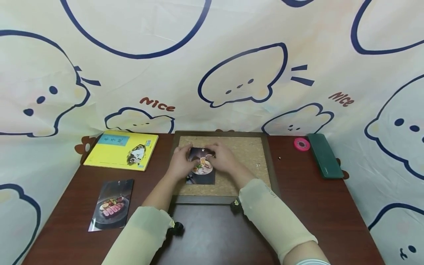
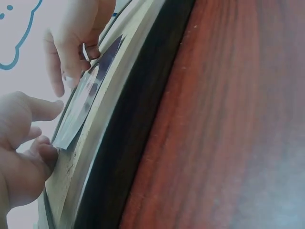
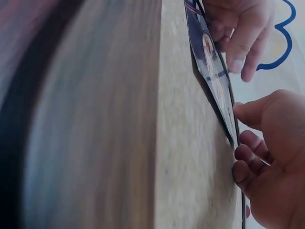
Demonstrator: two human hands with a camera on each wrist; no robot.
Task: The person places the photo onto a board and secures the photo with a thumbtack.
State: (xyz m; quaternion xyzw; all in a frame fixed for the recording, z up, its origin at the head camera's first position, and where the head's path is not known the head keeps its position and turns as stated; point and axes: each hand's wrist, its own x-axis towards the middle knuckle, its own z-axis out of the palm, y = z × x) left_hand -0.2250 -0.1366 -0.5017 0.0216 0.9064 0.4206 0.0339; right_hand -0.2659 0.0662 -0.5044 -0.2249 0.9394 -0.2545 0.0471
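Observation:
A photo print of a bowl of food (image 1: 202,167) lies over the left part of a framed cork board (image 1: 238,184). My left hand (image 1: 180,162) holds its upper left edge, thumb across the front. At the upper right edge, my right hand (image 1: 223,158) pinches the print, its thumb also over the picture. A tiny pale spot shows near the top edge between the hands; I cannot tell what it is. In the right wrist view, the near edge of the print (image 3: 209,67) stands slightly off the cork, above a dark shadow.
Another photo print, of sliced meat (image 1: 112,207), lies at the left. Behind it is a yellow book (image 1: 120,150). A pink round item (image 1: 301,144) and a dark green case (image 1: 325,156) sit at the right. Small clear bits (image 1: 258,165) are on the cork. A patterned cloth hangs behind.

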